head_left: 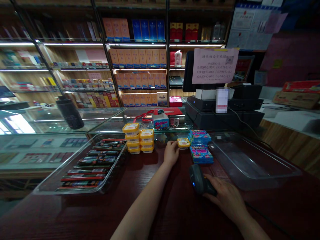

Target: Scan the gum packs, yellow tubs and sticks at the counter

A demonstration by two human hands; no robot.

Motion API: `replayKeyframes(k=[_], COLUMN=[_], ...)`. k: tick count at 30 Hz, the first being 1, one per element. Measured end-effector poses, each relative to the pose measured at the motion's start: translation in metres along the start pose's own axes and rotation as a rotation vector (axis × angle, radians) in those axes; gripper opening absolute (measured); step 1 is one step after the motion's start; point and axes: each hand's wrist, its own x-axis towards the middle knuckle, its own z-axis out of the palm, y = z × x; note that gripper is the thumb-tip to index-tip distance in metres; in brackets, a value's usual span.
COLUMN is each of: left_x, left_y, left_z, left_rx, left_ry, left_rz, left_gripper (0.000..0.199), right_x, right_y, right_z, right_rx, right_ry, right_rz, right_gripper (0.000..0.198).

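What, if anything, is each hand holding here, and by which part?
The right hand holds the dark handheld scanner by its handle. The left hand is at the left side of the lone yellow tub; whether it grips cannot be told.

A hand could pass over the tabletop (140,176) between the stacked tubs (147,140) and left hand (171,154); lone tub (183,144), boxes (201,155) and scanner (197,179) obstruct reaching rightward.

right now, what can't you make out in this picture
In the head view:
Scanner handle: partly covered by the right hand.
Where the left hand meets the yellow tub: hidden behind the hand.
Dark cord, far end: cut off by the bottom edge.
Much of the monitor: behind the pink sign.
Tub print: too small.
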Motion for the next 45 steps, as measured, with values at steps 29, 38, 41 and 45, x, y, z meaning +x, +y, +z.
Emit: replayKeyframes(k=[29,38,41,45], left_x=[0.016,0.03,0.035,0.037], left_y=[0.011,0.019,0.023,0.023], left_z=[-0.164,-0.163,-0.158,-0.159], left_rx=[0.919,1.046,1.058,1.05], left_ry=[-0.006,-0.219,-0.222,-0.213], left_rz=[0.145,0.071,0.039,0.028], left_gripper=[0.02,0.04,0.035,0.029], right_x=[-0.005,-0.006,-0.006,-0.006], right_y=[0.009,0.009,0.01,0.011], right_z=[0.011,0.013,0.014,0.014], right_rx=[-0.026,-0.027,-0.037,-0.042], right_ry=[0.05,0.075,0.065,0.046], right_rz=[-0.047,-0.058,-0.054,-0.057], right_gripper=[0.041,0.042,0.042,0.044])
